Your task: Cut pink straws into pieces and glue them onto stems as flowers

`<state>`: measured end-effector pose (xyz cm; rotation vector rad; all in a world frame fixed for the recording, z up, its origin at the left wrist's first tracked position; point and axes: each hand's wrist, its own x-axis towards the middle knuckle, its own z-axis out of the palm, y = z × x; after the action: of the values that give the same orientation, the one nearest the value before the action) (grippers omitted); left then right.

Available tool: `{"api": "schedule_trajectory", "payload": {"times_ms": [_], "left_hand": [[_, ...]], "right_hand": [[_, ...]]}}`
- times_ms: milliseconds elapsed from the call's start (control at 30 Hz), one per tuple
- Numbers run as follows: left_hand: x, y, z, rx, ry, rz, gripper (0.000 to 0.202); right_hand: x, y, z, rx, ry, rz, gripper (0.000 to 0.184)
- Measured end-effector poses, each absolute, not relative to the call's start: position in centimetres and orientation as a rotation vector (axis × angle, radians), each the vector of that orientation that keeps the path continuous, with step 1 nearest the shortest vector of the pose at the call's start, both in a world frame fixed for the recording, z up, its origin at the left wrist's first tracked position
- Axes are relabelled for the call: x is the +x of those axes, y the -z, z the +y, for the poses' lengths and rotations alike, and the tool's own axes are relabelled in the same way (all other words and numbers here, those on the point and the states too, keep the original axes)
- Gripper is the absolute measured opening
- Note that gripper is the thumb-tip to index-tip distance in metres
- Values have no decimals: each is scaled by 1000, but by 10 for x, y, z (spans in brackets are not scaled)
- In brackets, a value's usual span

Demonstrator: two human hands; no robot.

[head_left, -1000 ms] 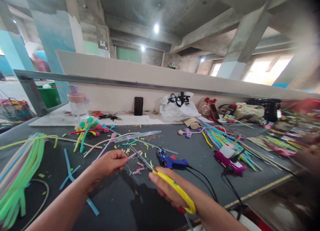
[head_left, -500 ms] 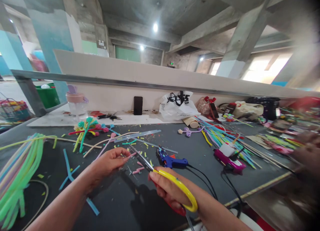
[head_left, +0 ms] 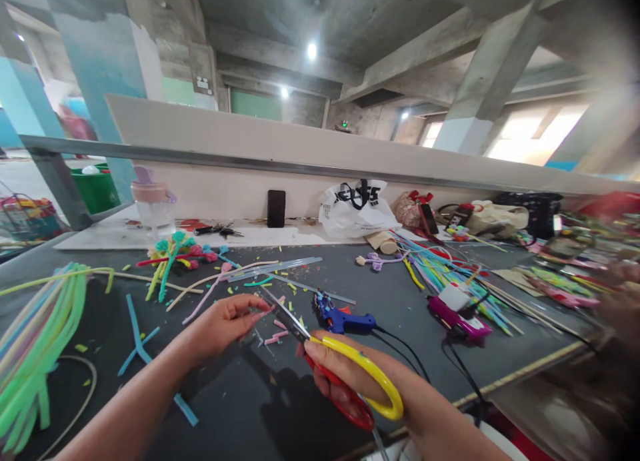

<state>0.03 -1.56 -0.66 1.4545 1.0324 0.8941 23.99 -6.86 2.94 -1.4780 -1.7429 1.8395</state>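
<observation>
My left hand [head_left: 227,324] pinches a small pink strip [head_left: 265,311], perhaps a piece of pipe cleaner, between thumb and fingertips. My right hand [head_left: 333,368] is closed round scissors [head_left: 370,371] with one yellow and one red handle loop. Their blades are parted and point up and left, close to the pink strip. Short pink pieces [head_left: 276,336] lie on the dark table below the blades. Just right of them rests a blue glue gun [head_left: 347,320] with a black cord. A blue forked piece [head_left: 139,344] lies beside my left forearm.
Bundled pipe cleaners [head_left: 55,341] fill the left side, more [head_left: 435,271] spread at the right. Clear glue sticks [head_left: 280,268] and coloured flower pieces [head_left: 173,254] lie farther back. A phone [head_left: 276,209], a bottle [head_left: 153,204] and a white bag [head_left: 357,211] stand along the back.
The scissors' handles have spread and the blades have parted a little more. My left hand has shifted slightly to the right with the pink strip.
</observation>
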Motion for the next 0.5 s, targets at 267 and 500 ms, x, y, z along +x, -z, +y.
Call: {"api": "schedule_trajectory", "payload": {"times_ms": [267, 500], "left_hand": [[2, 2, -14, 1383, -844, 1045, 46], [-5, 6, -10, 1395, -883, 1171, 36]], "right_hand": [[231, -16, -68, -1460, -1732, -1715, 42], [231, -28, -72, -1513, -1764, -1636, 36]]}}
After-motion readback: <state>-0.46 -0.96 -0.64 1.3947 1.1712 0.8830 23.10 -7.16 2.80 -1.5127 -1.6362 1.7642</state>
